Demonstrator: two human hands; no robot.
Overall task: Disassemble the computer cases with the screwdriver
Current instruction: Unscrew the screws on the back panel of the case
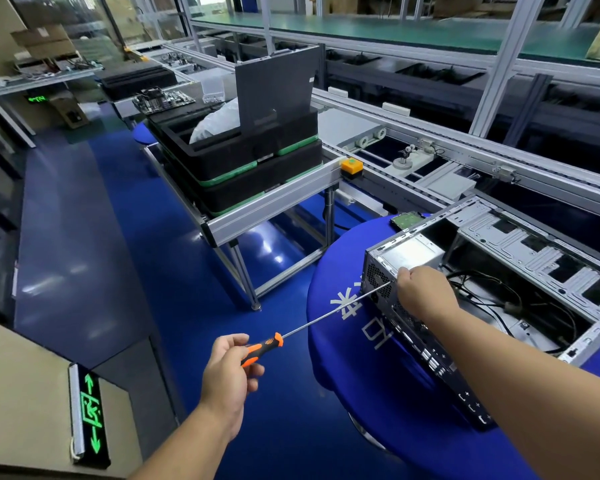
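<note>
Fingers of the left hand [227, 370] curl around the orange and black handle of a long screwdriver [293, 331], whose thin metal shaft runs up and to the right until its tip reaches the rear panel of an open computer case [492, 289]. Most of the handle is covered by the grip. At the tip, the right hand [425, 295] is bunched with its fingers curled together against the top rear corner of the case; whether they pinch the shaft, a screw or nothing is hard to make out, because the knuckles hide the fingertips. The case lies on its side on a round table under a blue cloth [368, 358] with white lettering, and its right end is cut off by the picture edge. Inside it, a silver power supply [411, 252] sits at the near corner beside loose black cables [489, 292]. A green circuit board [406, 219] peeks out behind the case, mostly hidden. Further back, stacked black trays [250, 168] rest on an aluminium-framed bench, with a dark upright panel [274, 88] standing in them. An orange push-button box [351, 166] sits on the conveyor rail
</note>
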